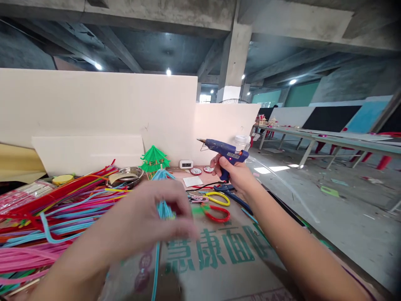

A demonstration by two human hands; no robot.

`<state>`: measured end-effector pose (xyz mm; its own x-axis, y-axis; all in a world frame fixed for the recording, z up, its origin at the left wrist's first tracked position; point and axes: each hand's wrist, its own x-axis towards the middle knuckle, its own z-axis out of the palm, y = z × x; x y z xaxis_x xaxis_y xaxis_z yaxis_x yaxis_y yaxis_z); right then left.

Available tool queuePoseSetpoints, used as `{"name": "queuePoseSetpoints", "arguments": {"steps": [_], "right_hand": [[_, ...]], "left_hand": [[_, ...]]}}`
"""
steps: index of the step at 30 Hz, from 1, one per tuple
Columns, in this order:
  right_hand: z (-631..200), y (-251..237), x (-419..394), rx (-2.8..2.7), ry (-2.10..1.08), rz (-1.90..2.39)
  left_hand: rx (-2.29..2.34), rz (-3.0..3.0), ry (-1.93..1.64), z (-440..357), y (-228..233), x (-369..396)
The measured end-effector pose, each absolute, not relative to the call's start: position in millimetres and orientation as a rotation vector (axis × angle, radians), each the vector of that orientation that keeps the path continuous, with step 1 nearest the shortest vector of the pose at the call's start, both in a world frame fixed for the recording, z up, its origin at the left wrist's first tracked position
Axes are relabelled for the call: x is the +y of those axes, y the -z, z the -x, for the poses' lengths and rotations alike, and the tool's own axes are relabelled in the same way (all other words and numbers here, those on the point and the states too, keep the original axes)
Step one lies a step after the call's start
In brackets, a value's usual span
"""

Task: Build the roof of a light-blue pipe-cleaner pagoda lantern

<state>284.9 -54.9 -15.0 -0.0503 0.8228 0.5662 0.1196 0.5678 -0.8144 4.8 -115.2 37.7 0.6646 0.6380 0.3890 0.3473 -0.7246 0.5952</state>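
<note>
My right hand grips a blue hot glue gun by its handle, its nozzle pointing left, above the right side of the table. Blurred by motion, my left hand hovers over the table with thumb and fingers apart and nothing visible between them. Partly hidden behind it stands a bundle of light blue pipe cleaners, gathered at the top. A long light blue pipe cleaner runs below the hand. Behind the bundle is a small green pipe-cleaner tree.
Loose colored pipe cleaners cover the table's left side. Red-handled pliers, a yellow-handled tool and blue-handled pliers lie under the glue gun. A metal bowl, small digital clock and white board stand behind.
</note>
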Motion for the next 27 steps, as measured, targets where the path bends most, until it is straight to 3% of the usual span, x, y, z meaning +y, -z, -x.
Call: {"name": "queuePoseSetpoints", "arguments": {"steps": [2,6,11,14,18,24,27], "right_hand": [[-286,17,-54,-1.522,-0.686,0.877],[-280,20,-57,-1.472,-0.730,0.866],[-269,25,-59,-1.621,-0.751,0.789],[-265,30,-59,-1.799,-0.653,0.838],[-260,34,-60,-1.865,-0.548,0.925],[-259,31,-63,-1.864,-0.541,0.940],[-258,28,-67,-1.900,-0.524,0.971]], "left_hand": [[0.564,-2.437,-0.651,2,-38,-134],[0.810,-2.477,-1.023,26,-43,-130],[1.308,-2.345,-1.260,50,-42,-82],[1.359,-2.274,-1.384,46,-28,-50],[1.460,-2.305,-1.269,35,-9,-26],[1.677,-2.226,-1.518,52,-10,-22],[1.779,-2.185,-1.357,69,-17,-22]]}}
